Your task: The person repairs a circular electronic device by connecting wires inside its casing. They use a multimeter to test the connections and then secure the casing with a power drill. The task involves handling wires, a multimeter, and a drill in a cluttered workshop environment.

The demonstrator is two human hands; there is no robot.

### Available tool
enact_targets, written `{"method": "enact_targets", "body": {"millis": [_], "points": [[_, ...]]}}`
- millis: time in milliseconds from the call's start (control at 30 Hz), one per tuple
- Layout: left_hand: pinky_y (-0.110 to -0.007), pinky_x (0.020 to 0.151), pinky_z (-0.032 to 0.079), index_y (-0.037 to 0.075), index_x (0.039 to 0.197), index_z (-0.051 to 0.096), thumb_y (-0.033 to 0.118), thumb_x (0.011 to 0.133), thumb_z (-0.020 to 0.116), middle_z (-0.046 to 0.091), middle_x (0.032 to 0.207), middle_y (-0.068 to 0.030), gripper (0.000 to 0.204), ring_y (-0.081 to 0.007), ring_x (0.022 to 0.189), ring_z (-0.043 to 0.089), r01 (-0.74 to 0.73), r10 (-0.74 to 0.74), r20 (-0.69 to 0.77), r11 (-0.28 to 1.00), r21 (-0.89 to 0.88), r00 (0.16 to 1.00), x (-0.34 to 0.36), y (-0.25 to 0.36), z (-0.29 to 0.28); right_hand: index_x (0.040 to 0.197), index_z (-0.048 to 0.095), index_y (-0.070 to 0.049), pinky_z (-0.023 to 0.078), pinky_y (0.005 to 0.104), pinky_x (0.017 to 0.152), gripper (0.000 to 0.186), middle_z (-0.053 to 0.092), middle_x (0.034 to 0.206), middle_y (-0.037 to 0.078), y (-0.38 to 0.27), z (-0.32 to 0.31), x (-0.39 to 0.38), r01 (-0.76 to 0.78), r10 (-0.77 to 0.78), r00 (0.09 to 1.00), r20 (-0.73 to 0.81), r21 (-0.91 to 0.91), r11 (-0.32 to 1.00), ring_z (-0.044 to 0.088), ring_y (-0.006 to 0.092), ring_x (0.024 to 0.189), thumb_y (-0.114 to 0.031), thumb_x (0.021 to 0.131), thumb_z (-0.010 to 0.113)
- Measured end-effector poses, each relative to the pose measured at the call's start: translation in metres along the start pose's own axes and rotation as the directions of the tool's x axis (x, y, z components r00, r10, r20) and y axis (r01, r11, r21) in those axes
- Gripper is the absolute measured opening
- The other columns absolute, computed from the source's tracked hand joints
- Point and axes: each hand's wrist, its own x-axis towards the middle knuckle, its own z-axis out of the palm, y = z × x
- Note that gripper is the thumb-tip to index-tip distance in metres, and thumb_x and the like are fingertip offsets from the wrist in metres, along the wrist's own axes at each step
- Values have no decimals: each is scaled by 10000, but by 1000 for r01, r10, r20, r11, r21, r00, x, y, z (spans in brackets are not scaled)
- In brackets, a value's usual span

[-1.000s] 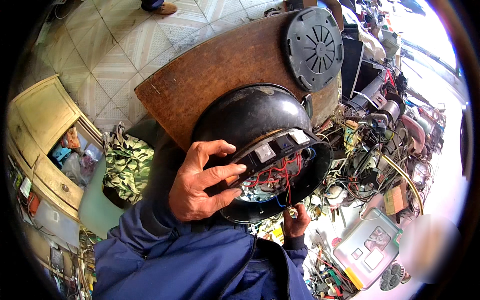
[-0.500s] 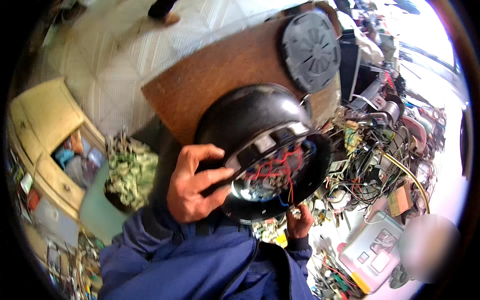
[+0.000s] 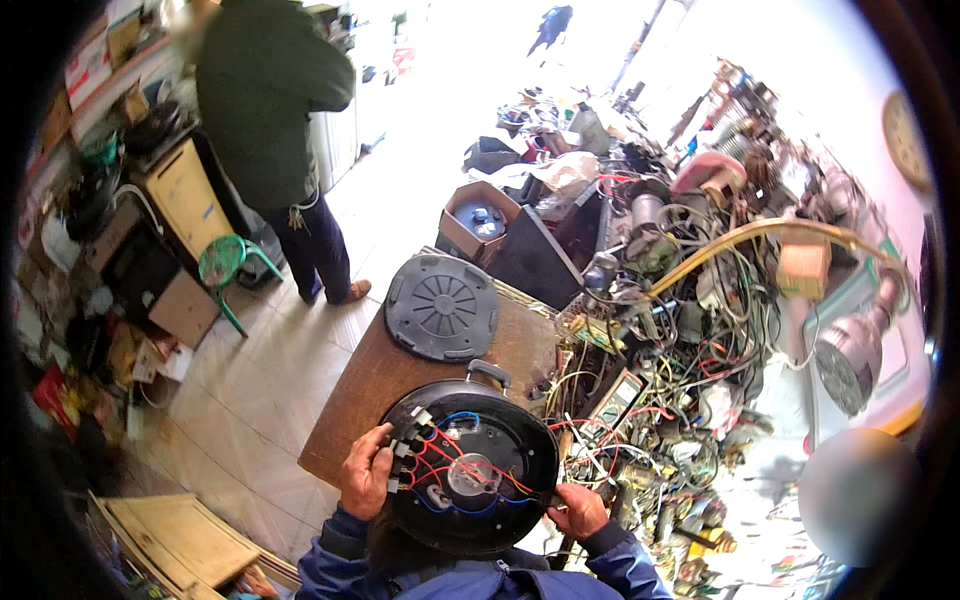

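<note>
A round black electric pan [image 3: 520,440] sits with its opened underside facing up, at the near edge of a brown wooden tabletop. Red and blue wires run across its inside around a silvery disc [image 3: 473,476], and a row of white connectors [image 3: 405,447] lines its left side. My left hand [image 3: 367,473] grips the pan's left rim beside those connectors. On the lower right rim, my right hand [image 3: 578,512] holds on with thumb and fingers. Beyond the pan lies a black slotted base cover [image 3: 443,308], close to the pan's side handle [image 3: 489,374].
A heap of cables and parts [image 3: 690,320] covers the right side, with a multimeter [image 3: 615,397] next to the wooden tabletop [image 3: 345,420]. A cardboard box [image 3: 478,222] stands behind. Another person [image 3: 275,110] stands at far left near a green stool [image 3: 224,262].
The pan has gone from tilted on its side to lying with its inside facing up. My left hand now grips its rim. The view has swung up, bringing the standing person into sight.
</note>
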Motion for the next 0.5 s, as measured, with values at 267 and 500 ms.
{"method": "enact_targets", "body": {"millis": [267,500], "points": [[-363,1054,505,21,1348,704,265,1127,534,741,1268,-144,370,-230,1192,677,-7,7,31,1000,29,999,21,-44,18,1117,601,-46,558,491,690,285,623,922,153,-1,6,-3,83,-84,996,-14,-26,996,668,402,816,-170,904,744],[-368,1051,511,3,1344,696,232,1129,522,748,1261,-173,359,-251,1195,690,-120,116,32,968,219,993,28,-21,20,1200,634,-112,584,463,671,274,640,901,133,19,-5,1,144,-150,988,30,160,977,707,388,809,-126,932,687]]}}
